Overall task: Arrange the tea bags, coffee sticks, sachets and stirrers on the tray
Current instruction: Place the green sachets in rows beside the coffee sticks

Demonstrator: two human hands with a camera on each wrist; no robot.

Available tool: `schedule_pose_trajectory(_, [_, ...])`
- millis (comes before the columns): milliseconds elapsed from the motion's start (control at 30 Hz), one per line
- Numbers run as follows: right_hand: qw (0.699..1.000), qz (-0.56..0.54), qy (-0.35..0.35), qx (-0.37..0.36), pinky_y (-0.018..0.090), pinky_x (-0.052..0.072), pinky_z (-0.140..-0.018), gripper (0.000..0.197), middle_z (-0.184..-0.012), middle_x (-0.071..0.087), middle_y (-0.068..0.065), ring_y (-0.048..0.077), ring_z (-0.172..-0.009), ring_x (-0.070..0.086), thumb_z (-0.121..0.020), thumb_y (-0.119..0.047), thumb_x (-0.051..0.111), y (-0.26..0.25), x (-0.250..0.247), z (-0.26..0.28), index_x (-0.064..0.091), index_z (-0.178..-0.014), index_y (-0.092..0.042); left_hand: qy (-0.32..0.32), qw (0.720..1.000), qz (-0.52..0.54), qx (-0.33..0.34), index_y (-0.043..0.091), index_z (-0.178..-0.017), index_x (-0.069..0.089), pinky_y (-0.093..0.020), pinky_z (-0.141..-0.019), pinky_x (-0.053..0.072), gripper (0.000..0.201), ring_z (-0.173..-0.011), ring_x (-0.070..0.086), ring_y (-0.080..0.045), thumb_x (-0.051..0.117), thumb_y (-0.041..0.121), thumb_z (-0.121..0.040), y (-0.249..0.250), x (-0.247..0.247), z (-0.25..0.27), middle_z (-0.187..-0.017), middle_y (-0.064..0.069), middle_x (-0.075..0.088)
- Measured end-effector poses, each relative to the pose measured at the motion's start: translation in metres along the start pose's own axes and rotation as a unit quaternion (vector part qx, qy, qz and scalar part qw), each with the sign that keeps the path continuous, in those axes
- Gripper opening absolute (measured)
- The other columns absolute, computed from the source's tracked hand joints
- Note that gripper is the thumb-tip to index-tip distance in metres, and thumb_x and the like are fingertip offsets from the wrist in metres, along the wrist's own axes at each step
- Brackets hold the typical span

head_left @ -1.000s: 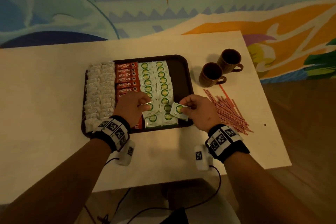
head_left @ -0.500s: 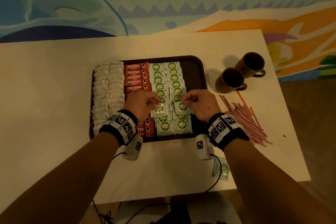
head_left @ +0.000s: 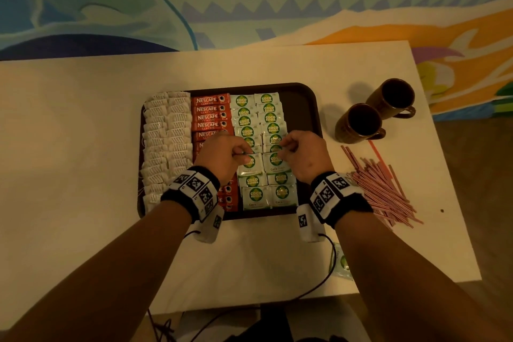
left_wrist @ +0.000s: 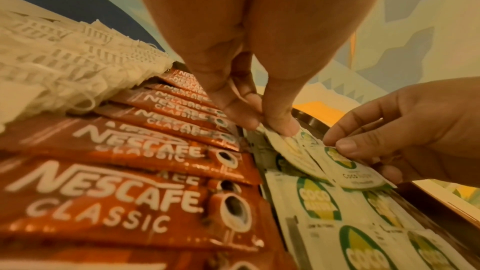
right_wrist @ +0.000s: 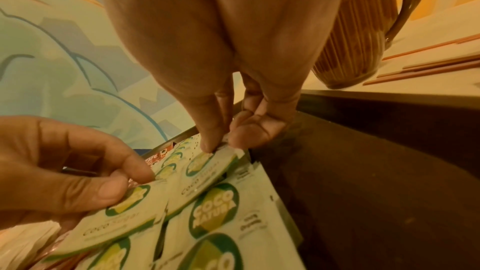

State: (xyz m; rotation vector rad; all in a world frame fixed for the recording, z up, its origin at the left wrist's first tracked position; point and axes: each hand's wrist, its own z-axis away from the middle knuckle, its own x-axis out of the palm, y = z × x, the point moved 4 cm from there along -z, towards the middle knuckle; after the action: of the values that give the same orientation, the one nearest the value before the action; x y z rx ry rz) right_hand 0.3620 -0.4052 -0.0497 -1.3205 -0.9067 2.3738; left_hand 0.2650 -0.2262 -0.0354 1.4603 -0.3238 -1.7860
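Both hands (head_left: 224, 153) (head_left: 304, 154) shifted up-tray, seemingly pinching sachets (left_wrist: 353, 168)

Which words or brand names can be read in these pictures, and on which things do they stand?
"NESCAFE CLASSIC": red coffee sticks on the tray.
"COCO NATURA": green and white sachets.
"Coco Sugar": sachet in the right hand.
Sachets' smaller print: blurred.
Tea bags: print too small.
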Motion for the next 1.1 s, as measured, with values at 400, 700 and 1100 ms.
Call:
schedule_pose_trajectory(400, [0.997, -0.005, 0.071, 0.035, 0.018, 0.044, -0.07, 0.015, -0.097, 0.068, -0.009, 0.006, -0.087, 0.061, -0.091, -0.027, 0.076, 0.023, -0.055, 0.039, 0.072, -0.105, -0.023, 0.077, 0.997, 0.014, 0.026, 0.024, -0.107, 0.075, -0.028, -0.085, 0.046, 0.019, -0.089, 0.056, -0.014, 0.077, 0.021, -0.088, 0.016, -0.008, 0.015, -0.097, 0.0, 0.057])
schedule_pose_trajectory(700, [0.986, -0.003, 0.068, 0.155, 0.025, 0.045, -0.073, 0.011, -0.087, 0.068, -0.006, 0.017, -0.086, 0.064, -0.082, -0.023, 0.084, 0.122, -0.106, 0.124, 0.073, -0.083, -0.023, -0.085, 0.984, -0.034, 0.154, 0.024, -0.104, 0.075, -0.026, -0.077, 0.043, 0.014, -0.086, 0.054, -0.011, 0.076, 0.025, -0.089, 0.112, 0.076, 0.06, -0.094, 0.004, 0.057])
schedule_pose_trajectory(1100, [0.972, 0.103, 0.059, 0.203, 0.036, 0.048, -0.073, 0.034, -0.108, 0.064, 0.01, 0.031, -0.097, 0.062, -0.086, -0.032, 0.076, 0.173, -0.07, 0.182, 0.063, -0.108, -0.01, -0.229, 0.928, -0.238, 0.173, 0.021, -0.13, 0.053, -0.038, -0.096, 0.047, 0.068, -0.119, 0.048, -0.022, 0.081, 0.053, -0.077, 0.149, 0.189, 0.108, -0.129, -0.001, 0.048])
